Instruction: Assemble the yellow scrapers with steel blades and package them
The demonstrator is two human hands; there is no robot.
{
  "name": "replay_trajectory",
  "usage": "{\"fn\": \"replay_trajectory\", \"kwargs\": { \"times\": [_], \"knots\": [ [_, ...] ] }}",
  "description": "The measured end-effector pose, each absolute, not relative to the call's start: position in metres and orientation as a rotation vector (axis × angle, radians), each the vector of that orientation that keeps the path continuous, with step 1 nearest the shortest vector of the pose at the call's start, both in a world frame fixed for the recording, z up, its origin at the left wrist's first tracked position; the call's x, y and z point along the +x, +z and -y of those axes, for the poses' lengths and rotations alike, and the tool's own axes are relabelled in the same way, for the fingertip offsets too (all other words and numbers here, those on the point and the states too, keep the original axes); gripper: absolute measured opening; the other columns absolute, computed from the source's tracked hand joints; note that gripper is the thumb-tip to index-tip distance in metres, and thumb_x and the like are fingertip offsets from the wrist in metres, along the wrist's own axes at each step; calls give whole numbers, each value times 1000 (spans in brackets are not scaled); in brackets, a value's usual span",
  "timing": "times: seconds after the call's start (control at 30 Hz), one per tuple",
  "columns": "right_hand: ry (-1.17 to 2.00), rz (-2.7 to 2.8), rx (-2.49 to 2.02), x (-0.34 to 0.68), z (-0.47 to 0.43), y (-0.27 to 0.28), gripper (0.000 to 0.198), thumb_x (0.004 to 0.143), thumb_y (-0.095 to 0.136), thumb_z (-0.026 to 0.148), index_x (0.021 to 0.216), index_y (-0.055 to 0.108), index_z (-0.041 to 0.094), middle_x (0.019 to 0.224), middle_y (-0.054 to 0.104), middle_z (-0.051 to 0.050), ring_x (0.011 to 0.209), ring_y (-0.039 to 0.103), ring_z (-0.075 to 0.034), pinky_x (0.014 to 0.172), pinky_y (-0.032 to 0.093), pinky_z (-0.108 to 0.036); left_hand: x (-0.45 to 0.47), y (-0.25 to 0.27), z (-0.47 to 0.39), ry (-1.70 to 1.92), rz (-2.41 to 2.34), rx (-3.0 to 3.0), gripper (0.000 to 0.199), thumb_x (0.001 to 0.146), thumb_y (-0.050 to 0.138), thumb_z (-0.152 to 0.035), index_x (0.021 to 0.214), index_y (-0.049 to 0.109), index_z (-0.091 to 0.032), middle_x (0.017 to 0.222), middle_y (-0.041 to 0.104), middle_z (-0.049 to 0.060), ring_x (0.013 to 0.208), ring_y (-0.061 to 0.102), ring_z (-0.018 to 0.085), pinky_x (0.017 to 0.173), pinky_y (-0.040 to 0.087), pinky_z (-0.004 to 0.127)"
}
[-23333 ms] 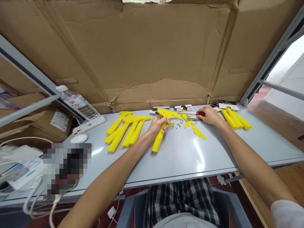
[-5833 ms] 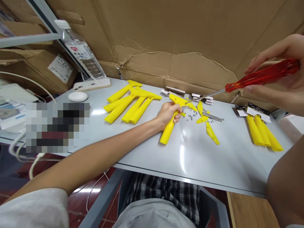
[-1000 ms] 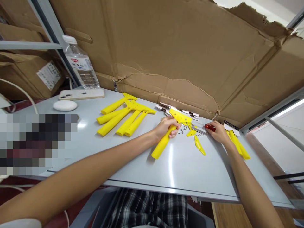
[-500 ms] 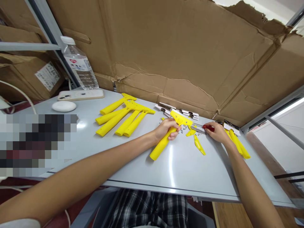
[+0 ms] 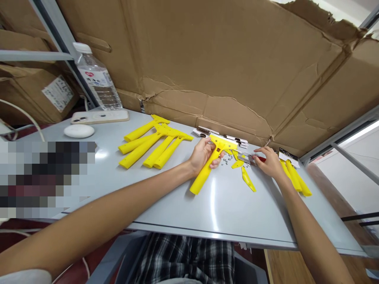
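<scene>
My left hand (image 5: 204, 154) is closed around the neck of a yellow T-shaped scraper handle (image 5: 205, 173), its wide head tilted up to the right. A square hole shows in its neck. In my right hand (image 5: 270, 162) is a screwdriver with a red handle (image 5: 261, 158). Its thin metal shaft (image 5: 245, 153) points left, with the tip close to the head's right end; I cannot tell whether they touch. Below the head lie small dark screws (image 5: 226, 161) and a yellow plate (image 5: 237, 163). A narrow yellow plate (image 5: 248, 180) lies nearer to me.
Several yellow handles (image 5: 142, 149) lie on the left of the grey table (image 5: 177, 205). More yellow handles (image 5: 297, 179) with a black-and-white card (image 5: 288, 157) lie at the right. Flat packs (image 5: 201, 132) rest by the cardboard wall (image 5: 207, 59). A bottle (image 5: 99, 81), phone (image 5: 100, 116) and white oval object (image 5: 79, 131) stand left.
The scraper handle has turned in my left hand, so its square hole now shows. Its head has shifted slightly left. My right hand has changed its finger position on the screwdriver.
</scene>
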State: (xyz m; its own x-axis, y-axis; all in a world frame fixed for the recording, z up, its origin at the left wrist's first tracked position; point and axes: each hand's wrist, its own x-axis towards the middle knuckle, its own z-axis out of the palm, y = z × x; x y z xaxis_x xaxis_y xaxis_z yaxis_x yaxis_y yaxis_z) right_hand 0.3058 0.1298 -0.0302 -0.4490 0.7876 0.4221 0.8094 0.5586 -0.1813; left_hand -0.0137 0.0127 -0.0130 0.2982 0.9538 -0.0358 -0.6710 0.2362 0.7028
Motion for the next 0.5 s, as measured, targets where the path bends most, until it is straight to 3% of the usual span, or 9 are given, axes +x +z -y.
{"fn": "replay_trajectory", "kwargs": {
  "times": [0.2,0.5],
  "knots": [
    [-42,2367,-990,256,-95,-35,21,99,58,32,100,75,22,109,70,-8,105,61,-23,92,44,-39,-15,-12,-17,1271,-595,571,56,101,30,-59,79,57,-15,70,60,8,41,43,10,37,32,22],
    [-197,2651,-811,205,-60,-51,31,107,48,29,124,74,30,114,70,-8,105,55,-22,83,33,-39,-11,-18,-18,1215,-627,614,60,102,30,-61,79,59,-14,71,62,8,42,45,10,37,33,22]
  ]
}}
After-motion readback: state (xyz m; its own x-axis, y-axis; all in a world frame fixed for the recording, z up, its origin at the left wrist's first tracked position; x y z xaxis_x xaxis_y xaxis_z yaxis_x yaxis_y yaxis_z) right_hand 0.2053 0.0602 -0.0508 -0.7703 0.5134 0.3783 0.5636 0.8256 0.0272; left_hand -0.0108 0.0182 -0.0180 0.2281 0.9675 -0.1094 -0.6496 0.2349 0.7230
